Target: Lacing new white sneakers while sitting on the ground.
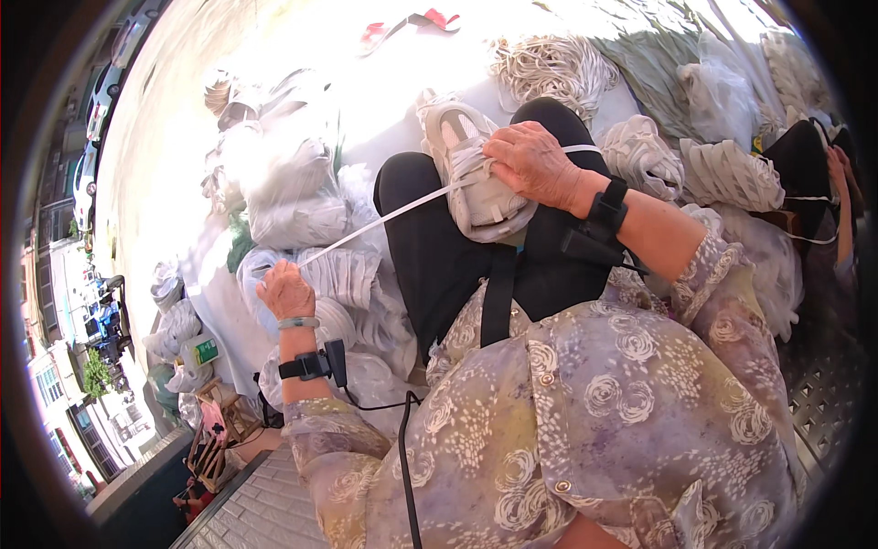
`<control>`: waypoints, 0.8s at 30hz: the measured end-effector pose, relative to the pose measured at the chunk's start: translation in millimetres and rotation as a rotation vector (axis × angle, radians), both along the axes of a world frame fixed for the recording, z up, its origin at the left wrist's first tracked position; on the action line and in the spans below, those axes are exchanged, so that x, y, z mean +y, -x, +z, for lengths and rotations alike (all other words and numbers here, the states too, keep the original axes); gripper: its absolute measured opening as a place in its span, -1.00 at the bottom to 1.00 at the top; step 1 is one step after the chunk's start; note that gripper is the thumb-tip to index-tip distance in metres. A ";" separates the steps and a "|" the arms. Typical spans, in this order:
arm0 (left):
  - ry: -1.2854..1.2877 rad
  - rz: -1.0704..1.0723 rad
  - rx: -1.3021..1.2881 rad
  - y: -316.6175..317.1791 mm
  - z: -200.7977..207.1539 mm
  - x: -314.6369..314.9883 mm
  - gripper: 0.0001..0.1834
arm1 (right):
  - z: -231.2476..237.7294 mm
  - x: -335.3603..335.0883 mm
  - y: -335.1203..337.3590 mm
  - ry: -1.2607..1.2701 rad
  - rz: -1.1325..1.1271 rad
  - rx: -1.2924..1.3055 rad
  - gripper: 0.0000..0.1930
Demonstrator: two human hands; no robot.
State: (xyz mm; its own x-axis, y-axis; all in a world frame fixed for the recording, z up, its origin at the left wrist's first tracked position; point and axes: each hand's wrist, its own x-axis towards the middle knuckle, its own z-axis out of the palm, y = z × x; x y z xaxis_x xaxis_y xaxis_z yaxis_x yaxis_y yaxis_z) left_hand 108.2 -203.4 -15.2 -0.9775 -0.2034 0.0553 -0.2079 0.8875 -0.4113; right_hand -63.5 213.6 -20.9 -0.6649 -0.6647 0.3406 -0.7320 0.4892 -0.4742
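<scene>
A light beige sneaker point(491, 209) rests on my lap between my black-trousered knees, with its opening pointing away from me. From its eyelets a flat white shoelace point(389, 217) runs taut down to the left. My left hand point(286, 291) is closed on the far end of that lace, well out to the side. Over the lacing lies my right hand point(535, 163), its fingers curled in a pinch at the shoe's upper; they hide part of the eyelets. Another stretch of white lace sticks out past the right hand, across my right knee.
Loose white laces point(556, 69) lie heaped beyond my knees. Plastic-wrapped bundles point(297, 197) are piled at the left, and more lace bundles point(732, 174) at the right. Another person's hand point(839, 174) shows at the far right. A black cable point(407, 457) hangs by my left arm.
</scene>
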 end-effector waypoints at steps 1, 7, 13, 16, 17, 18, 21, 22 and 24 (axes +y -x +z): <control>0.000 0.000 -0.001 -5.3 1.9 -0.6 -0.86 | 2.7 3.2 -2.4 0.009 -0.013 -0.027 -0.80; -0.073 0.281 -0.197 -32.1 -7.0 -10.1 -0.86 | 4.3 36.7 -7.4 -0.045 -0.019 -0.137 -0.88; -0.072 0.293 -0.276 -49.0 -21.4 -16.3 -0.82 | 16.6 67.9 -5.3 -0.090 -0.036 -0.019 -0.97; -0.190 0.262 -0.226 -51.4 -21.7 -22.6 -0.77 | 19.8 83.1 -0.8 -0.092 -0.013 -0.009 -0.90; -0.237 0.259 -0.210 -49.9 -18.6 -22.9 -0.75 | 22.5 87.4 -0.3 -0.092 -0.014 -0.009 -0.90; -0.283 0.255 -0.195 -48.0 -16.0 -22.9 -0.73 | 26.4 91.5 -0.2 -0.124 0.001 0.004 -0.90; -0.315 0.244 -0.178 -45.2 -12.4 -22.8 -0.70 | 29.7 99.8 1.8 -0.156 0.010 0.028 -0.91; -0.316 0.244 -0.177 -44.8 -11.7 -22.7 -0.70 | 29.8 101.8 3.5 -0.153 0.003 0.037 -0.92; -0.328 0.245 -0.197 -44.5 -11.6 -22.6 -0.68 | 34.5 107.5 6.2 -0.175 -0.011 0.029 -0.94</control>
State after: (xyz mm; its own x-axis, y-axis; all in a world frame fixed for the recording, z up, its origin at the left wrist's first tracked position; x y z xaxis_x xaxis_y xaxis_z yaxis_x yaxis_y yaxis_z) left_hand 152.7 -226.0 -26.7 -0.8837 -0.4058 -0.2333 -0.3742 0.9118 -0.1690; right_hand -69.7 321.2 13.5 -0.6639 -0.7084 0.2396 -0.7384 0.5703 -0.3599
